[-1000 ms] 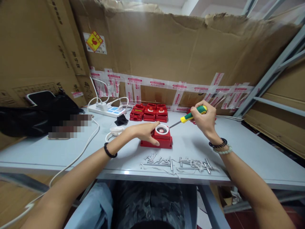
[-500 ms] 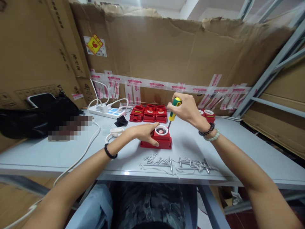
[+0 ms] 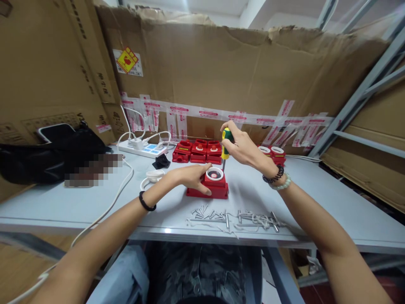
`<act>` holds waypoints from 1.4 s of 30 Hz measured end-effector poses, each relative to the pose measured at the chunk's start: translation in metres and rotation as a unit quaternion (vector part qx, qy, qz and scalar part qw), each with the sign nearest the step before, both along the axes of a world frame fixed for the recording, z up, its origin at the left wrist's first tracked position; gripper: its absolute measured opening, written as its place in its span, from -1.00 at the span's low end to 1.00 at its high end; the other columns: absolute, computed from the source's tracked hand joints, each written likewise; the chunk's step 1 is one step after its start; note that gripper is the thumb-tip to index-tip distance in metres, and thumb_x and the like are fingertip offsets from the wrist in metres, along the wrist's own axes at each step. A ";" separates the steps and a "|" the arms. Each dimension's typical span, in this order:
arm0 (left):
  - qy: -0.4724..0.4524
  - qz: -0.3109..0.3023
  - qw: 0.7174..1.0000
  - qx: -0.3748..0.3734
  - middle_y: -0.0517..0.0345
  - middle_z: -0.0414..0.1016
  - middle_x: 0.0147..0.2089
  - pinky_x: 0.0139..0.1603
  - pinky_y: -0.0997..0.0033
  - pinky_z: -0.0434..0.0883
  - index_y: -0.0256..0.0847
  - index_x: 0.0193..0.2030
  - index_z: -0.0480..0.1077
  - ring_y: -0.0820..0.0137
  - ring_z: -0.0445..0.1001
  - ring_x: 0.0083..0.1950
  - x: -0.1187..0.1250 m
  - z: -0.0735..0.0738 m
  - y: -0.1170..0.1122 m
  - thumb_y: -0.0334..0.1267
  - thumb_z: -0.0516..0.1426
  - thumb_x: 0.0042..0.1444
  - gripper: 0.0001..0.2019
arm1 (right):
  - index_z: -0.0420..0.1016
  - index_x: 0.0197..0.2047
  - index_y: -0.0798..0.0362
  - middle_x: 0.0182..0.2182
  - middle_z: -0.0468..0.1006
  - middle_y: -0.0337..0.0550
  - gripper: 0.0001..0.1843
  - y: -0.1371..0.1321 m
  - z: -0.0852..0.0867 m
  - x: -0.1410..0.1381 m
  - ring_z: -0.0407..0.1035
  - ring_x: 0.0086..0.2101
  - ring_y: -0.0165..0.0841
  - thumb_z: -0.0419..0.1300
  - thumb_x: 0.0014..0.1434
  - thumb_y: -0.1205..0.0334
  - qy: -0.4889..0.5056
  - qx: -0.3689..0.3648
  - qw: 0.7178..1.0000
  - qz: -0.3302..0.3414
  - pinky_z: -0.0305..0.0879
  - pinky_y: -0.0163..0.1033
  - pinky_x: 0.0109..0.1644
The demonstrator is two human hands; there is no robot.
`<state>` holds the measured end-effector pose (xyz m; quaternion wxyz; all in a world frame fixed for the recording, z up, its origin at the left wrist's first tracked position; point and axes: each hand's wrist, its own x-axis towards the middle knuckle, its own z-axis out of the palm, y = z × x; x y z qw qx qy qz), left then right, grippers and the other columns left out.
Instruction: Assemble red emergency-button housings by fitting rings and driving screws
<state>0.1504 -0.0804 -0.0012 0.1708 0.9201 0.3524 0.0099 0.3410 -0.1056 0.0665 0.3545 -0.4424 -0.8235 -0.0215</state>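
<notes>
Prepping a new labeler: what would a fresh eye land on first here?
First, the red box with a white ring on top, mid-table, steadied at its left end by the left hand. Next, the green-and-yellow screwdriver in the right hand, roughly upright, shaft by the ring's right side. Then the yellow-and-red label on the tall cardboard behind, upper left.

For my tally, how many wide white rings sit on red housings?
3 in view: the near ring on the red housing under the left hand, and a left ring and right ring beyond the right hand, which may hide others.
</notes>
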 end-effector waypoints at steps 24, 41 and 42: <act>0.013 -0.002 1.000 0.007 -0.18 0.24 0.28 0.07 0.39 0.28 -0.34 0.32 -0.03 0.11 0.33 0.20 0.000 0.002 -0.002 0.15 0.20 -0.09 -0.06 | 0.34 0.01 0.00 -0.40 0.49 -0.23 -0.68 -0.004 0.009 0.006 0.29 -0.50 -0.42 0.01 0.20 0.18 -0.031 -0.022 0.999 0.007 0.15 -0.31 -0.37; 0.018 0.012 1.000 0.007 -0.21 0.17 0.32 0.14 0.38 0.25 -0.38 0.36 -0.11 0.11 0.28 0.24 0.000 0.001 -0.001 0.15 0.21 -0.12 0.02 | 0.47 -0.35 0.02 -0.62 0.39 -0.21 -0.55 -0.001 0.000 -0.002 0.25 -0.55 -0.35 -0.01 0.21 -0.15 -0.032 0.113 0.976 -0.181 0.04 -0.25 -0.42; 0.015 0.010 1.000 0.006 -0.21 0.15 0.33 0.14 0.39 0.24 -0.38 0.35 -0.11 0.12 0.27 0.25 0.000 0.001 -0.001 0.14 0.22 -0.12 0.02 | 0.48 -0.28 0.01 -0.59 0.42 -0.20 -0.58 -0.001 -0.001 -0.002 0.27 -0.53 -0.33 -0.03 0.23 -0.12 -0.036 0.106 0.977 -0.180 0.04 -0.25 -0.41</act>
